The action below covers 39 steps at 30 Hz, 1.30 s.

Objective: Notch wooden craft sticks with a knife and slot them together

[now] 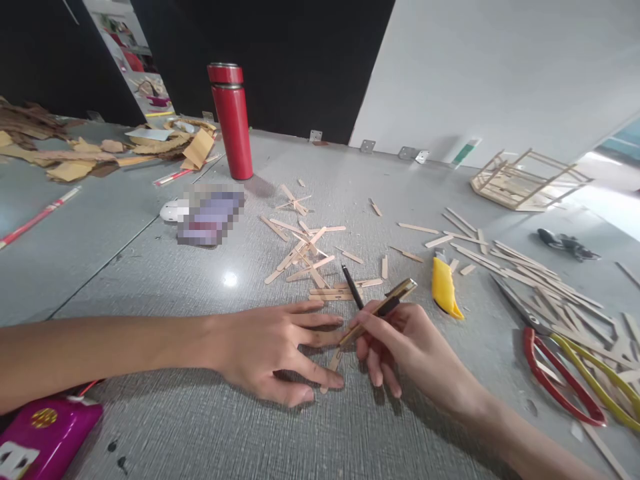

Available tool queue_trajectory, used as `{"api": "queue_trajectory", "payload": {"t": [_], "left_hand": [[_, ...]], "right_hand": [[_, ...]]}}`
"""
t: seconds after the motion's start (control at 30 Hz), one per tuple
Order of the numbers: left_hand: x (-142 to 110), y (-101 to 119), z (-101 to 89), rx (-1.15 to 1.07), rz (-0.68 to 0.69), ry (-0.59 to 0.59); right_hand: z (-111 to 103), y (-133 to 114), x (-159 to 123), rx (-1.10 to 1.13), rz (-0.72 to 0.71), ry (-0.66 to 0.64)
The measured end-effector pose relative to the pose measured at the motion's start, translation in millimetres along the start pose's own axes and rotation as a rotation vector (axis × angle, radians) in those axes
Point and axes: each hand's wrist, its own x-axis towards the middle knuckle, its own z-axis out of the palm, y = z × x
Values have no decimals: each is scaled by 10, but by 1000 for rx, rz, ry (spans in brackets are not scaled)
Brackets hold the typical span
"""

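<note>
My left hand (273,347) lies flat on the grey table with its fingers spread. Its index fingertip presses on a small wooden craft stick (335,360), which bears a small dark outline. My right hand (400,347) is closed around a gold and black pen (383,308), tilted with its lower end at the stick. A slim black pen-like rod (353,285) sticks out beyond my right fingers; whether it is held or lying there I cannot tell. Just past my fingertips lie flat sticks (333,294) side by side and a loose heap of craft sticks (303,252).
A yellow utility knife (445,287) and red-and-yellow-handled scissors (543,333) lie to the right by many sticks (550,273). Behind stand a stick frame (530,183) and a red flask (231,123). A blurred phone-like object (213,217) and purple device (50,433) are left.
</note>
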Motion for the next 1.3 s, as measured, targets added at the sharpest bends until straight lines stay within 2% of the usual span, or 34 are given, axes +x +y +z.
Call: {"api": "queue_trajectory", "payload": {"t": [0.2, 0.43, 0.67, 0.87, 1.03, 1.3], "left_hand": [[25, 25, -55, -3, -28, -66], [12, 26, -48, -48, -56, -37], [-1, 18, -35, -57, -57, -21], [-5, 27, -23, -52, -50, 19], [7, 33, -38, -22, -41, 1], [26, 29, -29, 32, -46, -51]], "right_hand": [[16, 4, 0, -142, -34, 112], [32, -91, 20, -69, -11, 110], [7, -145, 49, -62, 74, 98], [-43, -121, 52, -32, -51, 10], [-51, -80, 5, -48, -124, -36], [58, -166, 5, -106, 94, 78]]}}
